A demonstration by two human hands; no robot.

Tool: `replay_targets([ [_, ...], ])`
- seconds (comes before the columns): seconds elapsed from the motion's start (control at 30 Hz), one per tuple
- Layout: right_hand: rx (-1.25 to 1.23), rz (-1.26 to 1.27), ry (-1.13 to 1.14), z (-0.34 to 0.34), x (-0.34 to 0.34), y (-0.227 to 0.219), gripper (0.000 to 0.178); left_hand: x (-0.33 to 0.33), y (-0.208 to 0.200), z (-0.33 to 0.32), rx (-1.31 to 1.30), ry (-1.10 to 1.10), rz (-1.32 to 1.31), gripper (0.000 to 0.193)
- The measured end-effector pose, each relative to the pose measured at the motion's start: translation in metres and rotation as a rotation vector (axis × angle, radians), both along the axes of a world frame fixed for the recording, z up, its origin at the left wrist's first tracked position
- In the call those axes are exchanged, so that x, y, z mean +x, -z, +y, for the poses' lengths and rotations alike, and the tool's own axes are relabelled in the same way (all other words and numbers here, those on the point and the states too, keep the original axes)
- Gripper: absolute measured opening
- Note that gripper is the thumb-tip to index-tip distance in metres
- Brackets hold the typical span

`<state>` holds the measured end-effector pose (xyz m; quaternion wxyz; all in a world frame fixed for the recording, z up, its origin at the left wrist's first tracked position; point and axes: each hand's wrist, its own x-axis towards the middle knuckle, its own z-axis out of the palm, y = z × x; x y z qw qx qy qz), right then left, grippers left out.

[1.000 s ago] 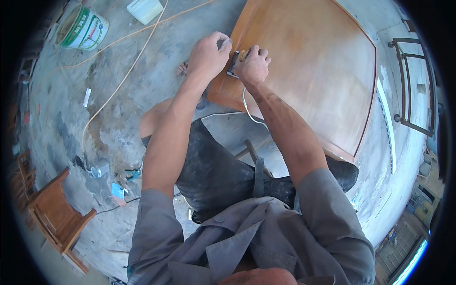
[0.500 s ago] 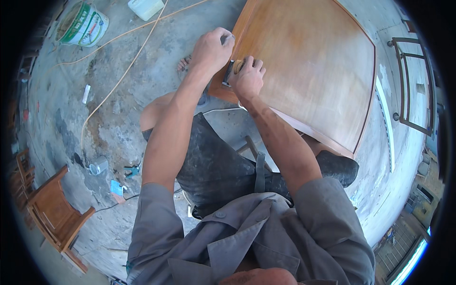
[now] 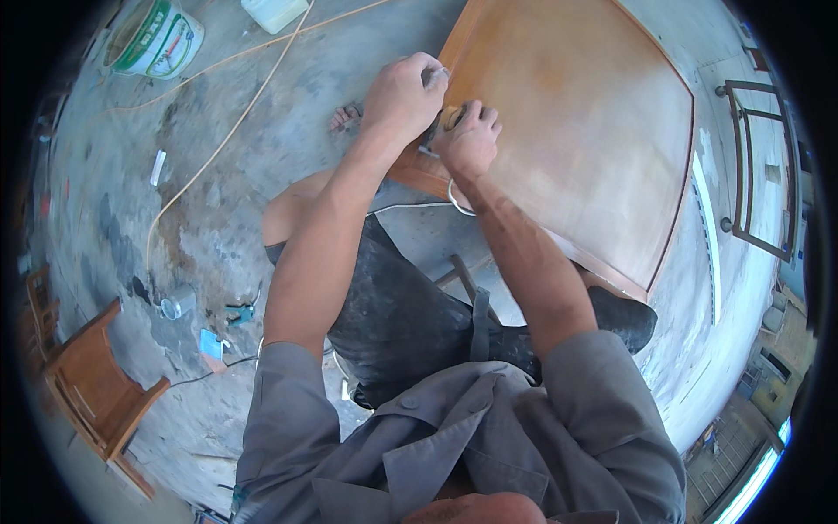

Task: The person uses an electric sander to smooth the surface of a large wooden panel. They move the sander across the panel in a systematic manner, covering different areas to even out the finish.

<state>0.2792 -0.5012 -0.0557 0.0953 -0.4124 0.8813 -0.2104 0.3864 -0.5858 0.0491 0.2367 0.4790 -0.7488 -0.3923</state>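
Observation:
A large brown wooden panel (image 3: 567, 122) with a raised frame lies flat in front of me, its near left corner between my knees. My right hand (image 3: 471, 144) is closed around a small power sander (image 3: 451, 115), yellow on top with a dark base, resting on the panel's left frame strip. A white cord (image 3: 457, 199) hangs below that wrist. Just left of it, my left hand (image 3: 403, 98) is curled over the panel's left edge. Its fingers are closed, and whatever they may hold is hidden.
A white and green bucket (image 3: 161, 39) and a pale jug (image 3: 272, 12) stand at the far left, near a long thin hose (image 3: 231, 131). A clear cup (image 3: 179, 304), teal tool (image 3: 242, 313) and wooden chair (image 3: 96, 384) are lower left. A dark frame (image 3: 742, 166) stands right.
Both hands and the sander have shifted slightly to the right along the panel's left frame. More of the white cord loop shows below my right wrist.

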Motion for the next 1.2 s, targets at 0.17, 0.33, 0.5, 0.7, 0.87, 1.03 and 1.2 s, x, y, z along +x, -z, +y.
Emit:
replay_targets([
  [0.17, 0.047, -0.014, -0.016, -0.034, -0.032, -0.006, 0.046, 0.002, 0.001, -0.001, -0.033, -0.009, 0.003, 0.031],
  [0.33, 0.034, 0.022, 0.004, -0.048, -0.045, -0.003, 0.047, -0.003, 0.002, -0.003, -0.057, 0.002, 0.0, 0.03],
  [0.5, 0.04, -0.004, -0.022, -0.027, -0.018, -0.009, 0.047, -0.003, 0.006, -0.004, -0.061, -0.007, -0.026, 0.031],
  [0.7, 0.055, -0.01, -0.003, 0.003, 0.009, -0.007, 0.048, -0.009, 0.018, -0.004, -0.063, 0.019, -0.058, 0.031],
  [0.87, 0.059, -0.04, 0.011, 0.019, 0.024, -0.007, 0.05, -0.012, 0.019, -0.002, -0.03, 0.03, -0.087, 0.033],
  [1.03, 0.038, -0.037, 0.003, 0.025, 0.03, -0.007, 0.05, -0.01, 0.017, -0.001, -0.048, 0.011, -0.072, 0.034],
  [1.2, 0.044, -0.02, 0.006, 0.007, 0.011, -0.001, 0.047, -0.01, 0.018, -0.001, -0.069, 0.001, -0.051, 0.032],
])
